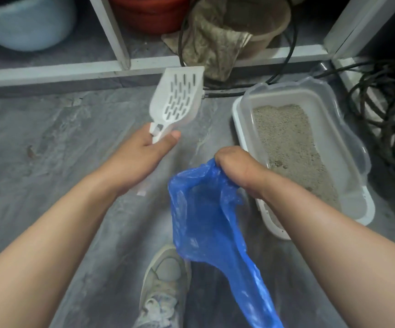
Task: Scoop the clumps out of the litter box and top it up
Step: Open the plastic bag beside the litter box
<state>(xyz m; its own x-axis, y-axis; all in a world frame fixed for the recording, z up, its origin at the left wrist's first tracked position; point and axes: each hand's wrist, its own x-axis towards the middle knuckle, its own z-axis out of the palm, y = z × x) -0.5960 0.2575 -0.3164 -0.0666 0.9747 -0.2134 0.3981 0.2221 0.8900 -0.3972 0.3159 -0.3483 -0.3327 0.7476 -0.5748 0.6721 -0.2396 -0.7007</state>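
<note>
Nearest, a blue bag is gripped at its rim by the right hand; the scoop is held by its handle in the left hand. At right, the litter box sits on the floor, clumps near its middle. The bag should be kept open beside the box while clumps are lifted and sifted.

Dim, soft indoor light, slight blur, wide-angle bending at edges

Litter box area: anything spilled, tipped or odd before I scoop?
No spill shows. The litter box sits flat on the floor, though its litter is thin, with a few small clumps near the middle. The scoop in the left hand is empty; the right hand grips the blue bag.
</note>
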